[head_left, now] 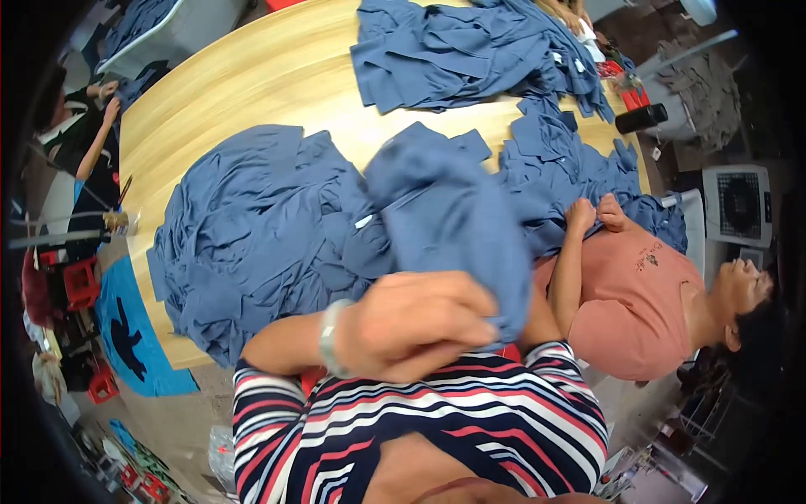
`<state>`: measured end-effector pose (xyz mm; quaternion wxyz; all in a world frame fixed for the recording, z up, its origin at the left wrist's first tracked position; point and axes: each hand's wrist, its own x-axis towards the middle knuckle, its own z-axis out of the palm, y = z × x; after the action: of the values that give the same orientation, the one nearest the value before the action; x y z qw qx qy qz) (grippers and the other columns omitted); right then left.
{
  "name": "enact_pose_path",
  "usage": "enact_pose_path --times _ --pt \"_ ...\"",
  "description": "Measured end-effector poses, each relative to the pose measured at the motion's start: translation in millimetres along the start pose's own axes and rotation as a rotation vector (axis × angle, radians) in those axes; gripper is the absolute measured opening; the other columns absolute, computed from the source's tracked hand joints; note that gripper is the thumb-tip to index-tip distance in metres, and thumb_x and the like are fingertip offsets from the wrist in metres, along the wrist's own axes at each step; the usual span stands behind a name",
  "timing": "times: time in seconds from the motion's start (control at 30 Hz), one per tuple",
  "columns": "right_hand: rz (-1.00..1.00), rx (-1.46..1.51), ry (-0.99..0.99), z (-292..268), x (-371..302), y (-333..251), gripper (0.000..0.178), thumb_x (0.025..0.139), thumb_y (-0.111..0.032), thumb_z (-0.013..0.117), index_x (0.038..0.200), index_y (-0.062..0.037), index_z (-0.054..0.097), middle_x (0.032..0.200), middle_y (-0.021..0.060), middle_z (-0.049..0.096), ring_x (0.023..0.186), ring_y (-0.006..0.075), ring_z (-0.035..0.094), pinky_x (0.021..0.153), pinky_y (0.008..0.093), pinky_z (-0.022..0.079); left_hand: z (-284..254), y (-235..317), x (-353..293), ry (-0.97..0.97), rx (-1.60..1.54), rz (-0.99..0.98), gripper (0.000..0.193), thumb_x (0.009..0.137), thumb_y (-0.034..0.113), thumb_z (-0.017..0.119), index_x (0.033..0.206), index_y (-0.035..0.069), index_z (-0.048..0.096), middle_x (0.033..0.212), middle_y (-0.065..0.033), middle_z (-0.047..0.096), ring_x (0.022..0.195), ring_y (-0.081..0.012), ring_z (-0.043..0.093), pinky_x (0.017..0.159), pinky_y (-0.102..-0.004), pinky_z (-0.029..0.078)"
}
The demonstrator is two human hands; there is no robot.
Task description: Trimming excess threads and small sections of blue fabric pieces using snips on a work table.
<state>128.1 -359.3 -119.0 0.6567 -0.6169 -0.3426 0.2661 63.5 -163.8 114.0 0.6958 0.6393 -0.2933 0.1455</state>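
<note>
My left hand (424, 323), with a pale band at its wrist, is closed, its fingers pinching the lower edge of a blue-grey garment (457, 227). The raised garment is blurred by motion and hangs in front of my chest at the table's near edge. My right forearm (542, 323) reaches up behind this cloth, which hides my right hand. To the left of the garment lies a large heap of matching blue-grey garments (260, 227), with a small white label showing on one.
More blue-grey garments (453, 59) cover the far side of the wooden table (252, 63). A co-worker in a pink shirt (630, 294) works close on my right at another garment pile (579, 164). A second person (84, 143) is at the far left. A black bottle (641, 118) lies at the right edge.
</note>
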Motion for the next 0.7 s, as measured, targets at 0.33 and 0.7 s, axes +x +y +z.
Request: enact_pose_path --times 0.33,0.7 --pt "0.718 -0.013 -0.039 -266 29 -134 0.03 0.089 -0.033 0.056 0.096 -0.0036 0.06 0.093 0.0116 0.065 0.081 0.0222 0.063 0.055 0.0315 0.05 76 -94 -1 0.163 0.122 -0.158 0.025 0.08 0.013 0.064 0.1 0.003 0.055 0.108 -0.0169 0.053 0.099 -0.0341 0.054 0.085 -0.0379 0.046" --pt "0.423 0.139 0.845 -338 46 -41 0.034 0.091 -0.041 0.058 0.091 -0.0072 0.06 0.075 0.0049 0.064 0.064 0.0169 0.064 0.042 0.0181 0.033 -32 -51 -251 0.667 1.215 -0.81 0.033 0.073 0.012 0.07 0.104 0.004 0.058 0.111 -0.0164 0.057 0.104 -0.0348 0.054 0.09 -0.0404 0.043"
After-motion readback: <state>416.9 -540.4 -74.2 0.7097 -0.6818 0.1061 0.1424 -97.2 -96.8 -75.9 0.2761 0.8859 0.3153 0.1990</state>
